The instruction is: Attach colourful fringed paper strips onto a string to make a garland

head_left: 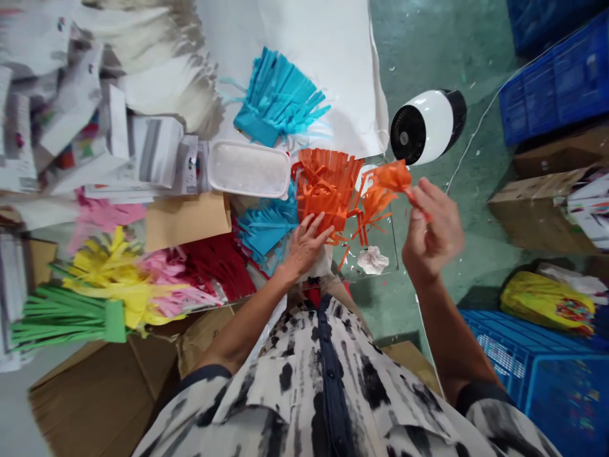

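Orange fringe [328,204] wants light pressing from my left hand [306,246], fingers apart, while my right hand [432,230], fingers pinched on the orange tuft [391,177] toward two o'clock, draws gently.

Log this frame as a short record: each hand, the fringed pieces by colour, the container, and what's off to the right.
Left hand: fingers spread, resting on an orange fringed piece
Right hand: pinching an orange bunch
Blue fringe: one piece on the white surface, more beside the left hand
Other fringe: green, yellow, pink and dark red, at left
Container: white tub, contents unclear
Right side: white-and-black fan, blue crates
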Tool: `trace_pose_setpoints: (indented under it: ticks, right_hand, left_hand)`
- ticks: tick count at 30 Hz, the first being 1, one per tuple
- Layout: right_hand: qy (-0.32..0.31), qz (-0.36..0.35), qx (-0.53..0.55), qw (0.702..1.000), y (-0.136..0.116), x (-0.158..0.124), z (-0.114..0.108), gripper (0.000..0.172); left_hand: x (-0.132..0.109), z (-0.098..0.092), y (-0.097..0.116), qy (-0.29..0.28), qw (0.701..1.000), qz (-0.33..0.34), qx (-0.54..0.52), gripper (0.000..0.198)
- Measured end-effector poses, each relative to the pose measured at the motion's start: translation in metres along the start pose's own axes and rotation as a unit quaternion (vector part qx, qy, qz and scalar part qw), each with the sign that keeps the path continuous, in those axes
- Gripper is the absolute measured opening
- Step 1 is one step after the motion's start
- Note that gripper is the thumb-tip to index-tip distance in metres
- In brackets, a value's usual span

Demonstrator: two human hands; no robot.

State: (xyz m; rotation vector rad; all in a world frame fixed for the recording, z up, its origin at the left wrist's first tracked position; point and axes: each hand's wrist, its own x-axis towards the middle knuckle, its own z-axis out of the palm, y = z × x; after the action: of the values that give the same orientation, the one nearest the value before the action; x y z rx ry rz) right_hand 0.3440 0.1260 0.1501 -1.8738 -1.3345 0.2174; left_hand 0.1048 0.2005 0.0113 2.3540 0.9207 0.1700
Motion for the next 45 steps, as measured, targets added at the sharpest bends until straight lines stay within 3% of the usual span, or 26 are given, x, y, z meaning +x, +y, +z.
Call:
trace_pose_setpoints:
  ticks: [2, 4, 8, 12, 16, 21, 25, 28, 32, 37, 41, 45]
  right_hand:
    - [-0.014, -0.068, -0.056, 0.996, 0.016, -0.009, 0.008, 0.032]
    - [-0.072, -0.096, -0.094, 0.988, 0.039, -0.025, 0.025, 0.032]
    - [-0.190, -0.072, -0.158, 0.966, 0.086, -0.055, 0.063, 0.039]
    - [-0.245, -0.098, -0.201, 0.943, 0.103, -0.066, 0.080, 0.042]
    - [-0.231, -0.123, -0.236, 0.936, 0.092, -0.066, 0.080, 0.046]
    - [-0.211, -0.128, -0.181, 0.952, 0.055, -0.071, 0.089, 0.042]
    - [-0.256, -0.200, -0.142, 0.935, 0.020, -0.078, 0.127, 0.037]
    - [-0.297, -0.248, -0.138, 0.912, 0.002, -0.077, 0.164, 0.037]
    - [-0.330, -0.272, -0.158, 0.890, -0.011, -0.066, 0.202, 0.042]
    - [-0.328, -0.242, -0.187, 0.894, -0.020, -0.057, 0.217, 0.038]
    - [-0.287, -0.212, -0.162, 0.920, -0.026, -0.061, 0.210, 0.035]
    - [-0.201, -0.167, -0.135, 0.956, -0.012, -0.075, 0.170, 0.034]
  left_hand:
    - [0.010, 0.007, -0.003, 0.012, 1.000, 0.004, 0.010, 0.057]
    - [0.022, 0.011, -0.004, 0.032, 0.999, 0.002, 0.005, 0.056]
    - [0.049, 0.011, -0.007, 0.055, 0.998, -0.008, -0.008, 0.058]
    - [0.070, 0.010, -0.007, 0.064, 0.998, -0.022, -0.001, 0.060]
    - [0.058, 0.005, 0.003, 0.065, 0.998, -0.014, 0.007, 0.062]
    - [-0.016, 0.004, 0.009, 0.112, 0.992, -0.048, 0.011, 0.055]
    - [-0.084, 0.007, -0.011, 0.150, 0.975, -0.164, 0.033, 0.054]
    - [-0.110, 0.002, -0.034, 0.176, 0.961, -0.210, 0.030, 0.051]
    - [-0.108, -0.013, -0.060, 0.186, 0.961, -0.204, 0.012, 0.048]
    - [-0.090, -0.032, -0.077, 0.208, 0.958, -0.199, -0.010, 0.037]
    - [-0.087, -0.044, -0.077, 0.294, 0.932, -0.208, -0.035, 0.032]
    - [-0.088, -0.056, -0.073, 0.371, 0.902, -0.212, -0.057, 0.024]
